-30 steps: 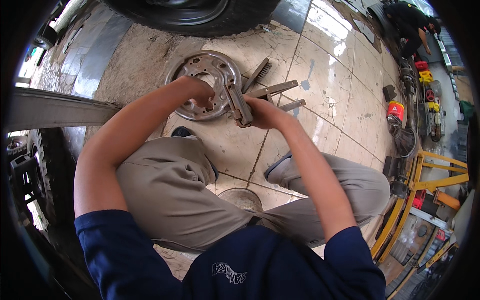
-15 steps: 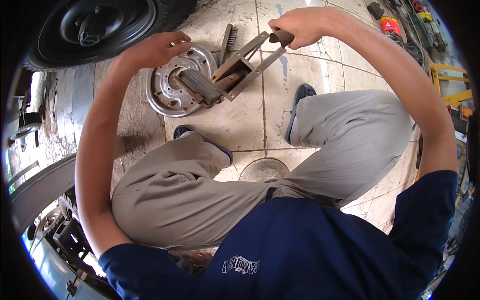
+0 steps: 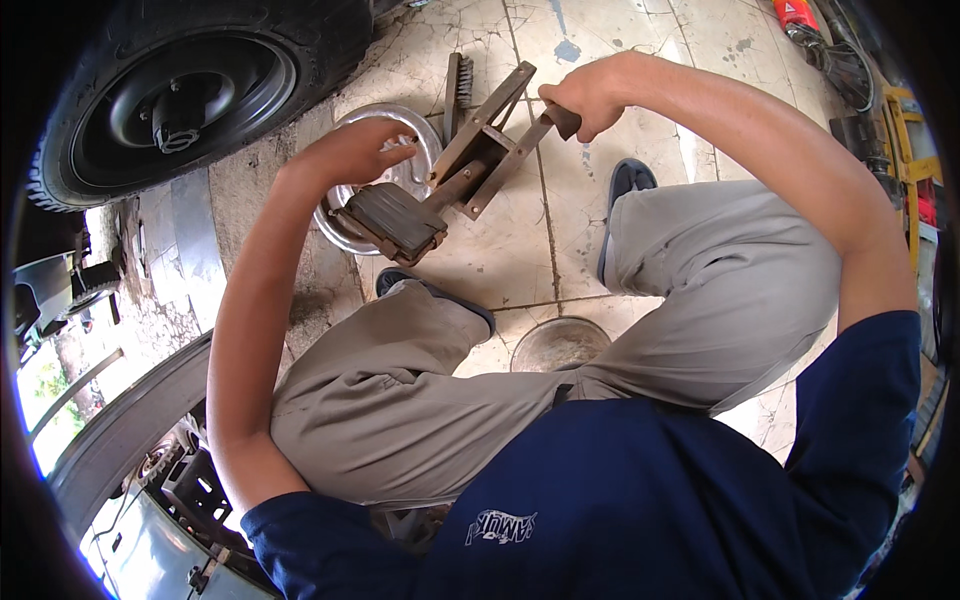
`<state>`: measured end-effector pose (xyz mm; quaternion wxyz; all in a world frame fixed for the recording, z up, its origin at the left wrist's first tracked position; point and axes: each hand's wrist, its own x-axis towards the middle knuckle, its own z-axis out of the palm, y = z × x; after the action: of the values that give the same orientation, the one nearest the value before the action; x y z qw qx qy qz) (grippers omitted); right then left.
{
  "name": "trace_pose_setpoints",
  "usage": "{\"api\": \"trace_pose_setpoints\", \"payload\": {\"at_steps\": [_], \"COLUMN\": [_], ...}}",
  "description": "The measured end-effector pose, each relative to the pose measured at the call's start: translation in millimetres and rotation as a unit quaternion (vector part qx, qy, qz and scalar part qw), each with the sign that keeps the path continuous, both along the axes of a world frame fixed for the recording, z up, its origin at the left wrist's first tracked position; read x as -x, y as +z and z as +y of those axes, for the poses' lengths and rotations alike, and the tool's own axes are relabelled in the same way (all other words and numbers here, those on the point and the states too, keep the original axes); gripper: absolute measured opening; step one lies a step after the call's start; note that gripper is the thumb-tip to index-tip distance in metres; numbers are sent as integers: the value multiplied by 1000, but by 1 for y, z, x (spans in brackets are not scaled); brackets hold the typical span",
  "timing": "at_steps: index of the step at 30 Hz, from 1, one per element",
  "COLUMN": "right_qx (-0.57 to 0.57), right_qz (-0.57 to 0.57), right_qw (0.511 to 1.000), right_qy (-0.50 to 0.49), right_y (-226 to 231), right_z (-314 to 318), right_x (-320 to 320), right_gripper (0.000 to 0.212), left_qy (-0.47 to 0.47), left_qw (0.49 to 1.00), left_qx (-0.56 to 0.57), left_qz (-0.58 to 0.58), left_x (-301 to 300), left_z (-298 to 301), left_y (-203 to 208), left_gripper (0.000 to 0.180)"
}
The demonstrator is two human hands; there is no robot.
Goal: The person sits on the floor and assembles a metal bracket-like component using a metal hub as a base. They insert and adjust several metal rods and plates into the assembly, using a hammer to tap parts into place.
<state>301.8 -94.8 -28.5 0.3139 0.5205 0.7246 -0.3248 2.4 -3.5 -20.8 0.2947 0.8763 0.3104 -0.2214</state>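
Observation:
My right hand is closed on a curved brown strip that looks like sandpaper, at the far arm end of a brown metal bracket. The bracket has two long arms, and its near end carries a dark, worn rectangular pad. Behind the pad lies a round silver metal plate, partly covered. Above that plate hovers my left hand, fingers apart and holding nothing; some fingers are hidden behind the others. A wire brush lies on the tiles beside the bracket.
A large black wheel stands at the far left. Between my feet sits a round grey metal dish. A yellow metal frame and a red container are along the right side.
The padded end of the bracket has swung toward me, and the far end has dropped slightly. My left hand has shifted right and nearer over the plate; my right hand has come nearer.

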Motion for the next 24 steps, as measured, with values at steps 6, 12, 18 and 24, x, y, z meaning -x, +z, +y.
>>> {"api": "trace_pose_setpoints", "payload": {"at_steps": [6, 12, 18, 24], "right_qx": [-38, -67, -97, -102], "right_qz": [74, 107, 116, 109], "right_qw": [996, 992, 988, 988], "right_qy": [40, 17, 17, 41], "right_y": [-8, 15, 9, 5], "right_z": [2, 4, 8, 8], "right_x": [-5, 10, 4, -2], "right_gripper": [51, 57, 50, 44], "left_qy": [1, 1, -38, 16], "left_qw": [994, 990, 972, 991], "left_qx": [-46, -100, -96, -52], "left_qz": [100, 97, 211, 121], "left_x": [19, 22, 23, -1], "left_z": [24, 53, 46, 63], "left_y": [0, -15, -54, -84], "left_gripper": [44, 42, 44, 41]}}
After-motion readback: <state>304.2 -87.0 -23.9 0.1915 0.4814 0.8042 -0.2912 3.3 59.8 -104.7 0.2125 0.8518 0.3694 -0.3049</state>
